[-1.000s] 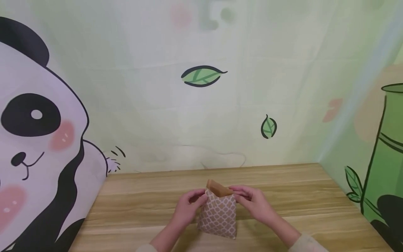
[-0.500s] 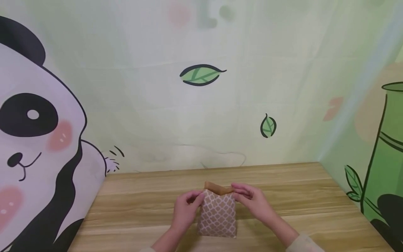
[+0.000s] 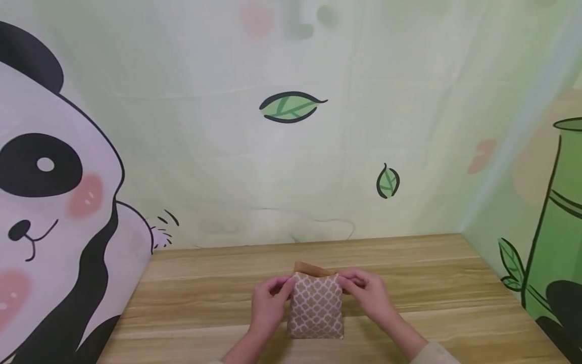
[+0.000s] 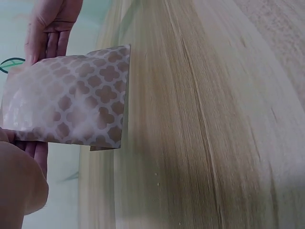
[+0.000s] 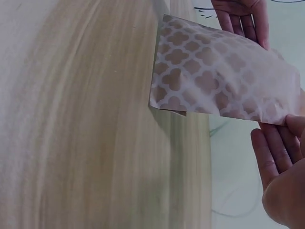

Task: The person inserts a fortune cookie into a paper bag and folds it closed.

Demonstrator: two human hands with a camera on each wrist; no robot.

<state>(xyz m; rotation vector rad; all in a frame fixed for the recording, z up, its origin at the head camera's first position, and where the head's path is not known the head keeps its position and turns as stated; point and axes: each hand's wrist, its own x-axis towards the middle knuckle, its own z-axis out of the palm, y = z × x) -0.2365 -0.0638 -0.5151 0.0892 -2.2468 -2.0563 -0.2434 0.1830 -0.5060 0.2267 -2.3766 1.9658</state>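
Note:
A small paper bag (image 3: 316,308) with a brown and white lattice print hangs upright over the table, its plain brown back edge rising above the front at the mouth. My left hand (image 3: 267,302) pinches its upper left corner between thumb and fingers. On the other side, my right hand (image 3: 368,296) pinches the upper right corner. In the left wrist view the printed face of the bag (image 4: 71,100) looks creased and shiny. A fold shows along the bottom of the bag (image 5: 209,71) in the right wrist view. What is inside cannot be seen.
The wood-grain table (image 3: 195,293) lies under and around the hands. Behind it stands a pale green wall cloth (image 3: 204,151) with leaf prints. A printed panda (image 3: 50,202) is at the left, and a green bamboo print (image 3: 559,227) at the right.
The bag has turned from tilted to nearly straight. Its front edge at the mouth has drawn flatter. My right fingers have moved from the back edge down onto the right corner.

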